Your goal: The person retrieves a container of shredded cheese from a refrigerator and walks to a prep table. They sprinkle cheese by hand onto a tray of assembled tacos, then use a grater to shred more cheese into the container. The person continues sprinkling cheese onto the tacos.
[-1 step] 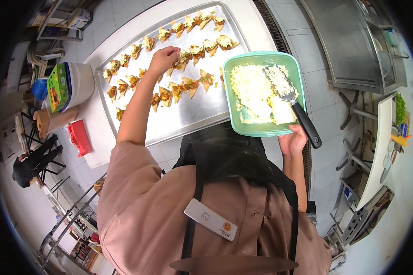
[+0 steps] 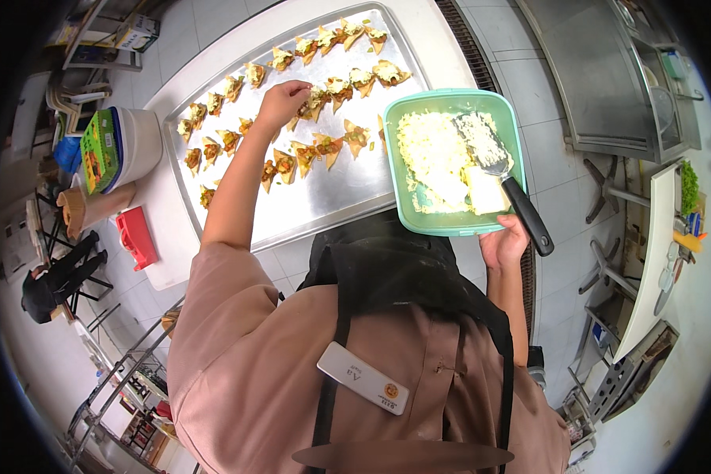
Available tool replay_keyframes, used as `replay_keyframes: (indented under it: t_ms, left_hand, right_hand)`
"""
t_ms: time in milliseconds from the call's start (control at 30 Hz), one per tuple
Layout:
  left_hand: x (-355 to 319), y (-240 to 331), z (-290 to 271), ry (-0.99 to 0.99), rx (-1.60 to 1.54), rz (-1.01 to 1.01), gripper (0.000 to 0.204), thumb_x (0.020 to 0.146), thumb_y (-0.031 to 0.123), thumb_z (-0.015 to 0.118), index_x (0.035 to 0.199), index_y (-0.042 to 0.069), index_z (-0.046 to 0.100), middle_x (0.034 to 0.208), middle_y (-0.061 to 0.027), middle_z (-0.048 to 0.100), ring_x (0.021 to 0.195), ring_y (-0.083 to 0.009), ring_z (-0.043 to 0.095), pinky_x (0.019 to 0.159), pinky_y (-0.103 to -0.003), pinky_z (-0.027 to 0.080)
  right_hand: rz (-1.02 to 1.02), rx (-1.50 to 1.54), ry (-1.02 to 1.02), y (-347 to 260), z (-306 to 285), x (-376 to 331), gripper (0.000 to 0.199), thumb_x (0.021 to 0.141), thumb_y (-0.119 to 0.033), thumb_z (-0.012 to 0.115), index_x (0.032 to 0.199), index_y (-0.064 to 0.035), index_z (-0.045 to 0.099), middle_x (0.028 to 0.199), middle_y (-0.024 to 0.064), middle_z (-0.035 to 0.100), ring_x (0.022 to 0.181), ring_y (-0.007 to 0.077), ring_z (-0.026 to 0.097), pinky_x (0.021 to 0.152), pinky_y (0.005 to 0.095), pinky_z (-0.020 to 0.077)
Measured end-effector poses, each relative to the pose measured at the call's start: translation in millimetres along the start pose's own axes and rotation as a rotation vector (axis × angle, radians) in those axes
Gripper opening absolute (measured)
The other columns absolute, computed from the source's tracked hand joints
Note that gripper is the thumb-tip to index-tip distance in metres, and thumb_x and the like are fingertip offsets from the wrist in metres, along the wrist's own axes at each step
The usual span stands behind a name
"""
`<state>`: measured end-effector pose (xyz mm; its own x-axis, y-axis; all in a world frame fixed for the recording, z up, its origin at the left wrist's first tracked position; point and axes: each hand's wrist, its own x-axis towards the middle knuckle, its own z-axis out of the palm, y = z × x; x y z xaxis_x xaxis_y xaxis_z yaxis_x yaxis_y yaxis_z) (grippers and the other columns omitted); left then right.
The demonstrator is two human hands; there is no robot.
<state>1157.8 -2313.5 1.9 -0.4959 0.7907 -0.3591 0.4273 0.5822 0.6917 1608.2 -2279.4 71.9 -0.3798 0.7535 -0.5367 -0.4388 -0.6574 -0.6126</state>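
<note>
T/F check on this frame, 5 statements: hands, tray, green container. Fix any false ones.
1. The left hand reaches over the topped chips on the metal tray. True.
2. The right hand holds a green container by its near edge. True.
3. The green container is empty. False: it holds shredded pale cheese and a black-handled grater.
4. The chips lie in one heap. False: they sit in separate rows across the tray.
5. A red item lies on the counter left of the tray. True.
</note>
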Motion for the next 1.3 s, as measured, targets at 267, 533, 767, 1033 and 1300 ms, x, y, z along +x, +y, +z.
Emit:
replay_keyframes:
  t_ms: [267,533,767,1033,1300]
  left_hand:
    - [10,-4,13,0.089,0.323,0.183,0.023,0.075,0.017,0.07,0.093,0.004,0.067,0.081,-0.0083,0.061,0.072,-0.0163,0.058,0.068,-0.028,0.046]
    - [-1,3,17,0.136,0.462,0.37,0.016,0.076,0.011,0.062,0.091,0.009,0.07,0.085,-0.0137,0.06,0.078,-0.03,0.059,0.074,-0.038,0.048]
    - [-14,0,20,0.196,0.437,0.43,0.027,0.079,0.013,0.062,0.106,0.006,0.065,0.09,-0.0139,0.06,0.078,-0.0288,0.059,0.072,-0.037,0.048]
    - [-62,71,22,0.327,0.186,0.341,0.028,0.079,0.016,0.066,0.105,0.007,0.066,0.092,-0.0114,0.063,0.08,-0.0251,0.061,0.072,-0.033,0.049]
    - [-149,150,65,-0.015,0.491,0.74,0.024,0.074,0.018,0.07,0.096,0.009,0.069,0.09,-0.0047,0.067,0.085,-0.0218,0.054,0.079,-0.034,0.043]
  right_hand:
    - [0.008,-0.004,-0.013,1,-1,-1,0.06,0.068,-0.014,0.05,0.126,0.0028,0.043,0.123,0.0159,0.052,0.109,0.0292,0.054,0.087,0.041,0.0472]
    - [0.003,0.009,0.008,0,-4,3,0.06,0.069,-0.013,0.049,0.126,0.0031,0.043,0.124,0.0157,0.051,0.111,0.028,0.053,0.087,0.039,0.0465]
    - [0.026,0.082,-0.047,-2,-8,3,0.055,0.07,-0.008,0.049,0.124,0.0036,0.045,0.122,0.0163,0.053,0.113,0.0286,0.051,0.096,0.0418,0.0408]
    - [0.059,0.06,-0.086,-4,-14,10,0.053,0.071,-0.009,0.047,0.122,0.005,0.045,0.12,0.0168,0.053,0.109,0.0285,0.053,0.09,0.0421,0.0446]
    - [0.078,0.04,-0.137,-6,-26,-8,0.038,0.071,-0.004,0.05,0.109,0.0018,0.053,0.11,0.0142,0.057,0.101,0.0275,0.056,0.084,0.0447,0.0477]
